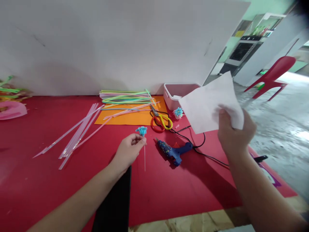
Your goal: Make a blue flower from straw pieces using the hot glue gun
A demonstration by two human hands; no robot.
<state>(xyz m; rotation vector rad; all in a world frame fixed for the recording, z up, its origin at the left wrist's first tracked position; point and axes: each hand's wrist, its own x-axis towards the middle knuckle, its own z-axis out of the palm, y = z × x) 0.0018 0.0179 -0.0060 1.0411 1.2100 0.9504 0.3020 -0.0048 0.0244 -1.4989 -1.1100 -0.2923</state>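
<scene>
Between the thumb and fingers of my left hand [131,148] is a small blue craft flower [142,130], its thin stem pointing down toward the red table. My right hand [235,132] is raised at the right and grips a sheet of white paper [205,104] by its near edge. Just right of the flower a blue hot glue gun [170,151] lies on its side. Scissors [161,120] with red and yellow handles lie behind it. A second blue flower [178,112] sits by the pink bin, near the paper.
Pink straws [80,132] lie at the left on the red table [48,193]. More colored straws [125,96] rest on an orange sheet [130,119]. A pink plastic bin [171,100] stands behind. The black cord [212,158] runs right. A red chair [272,77] stands beyond.
</scene>
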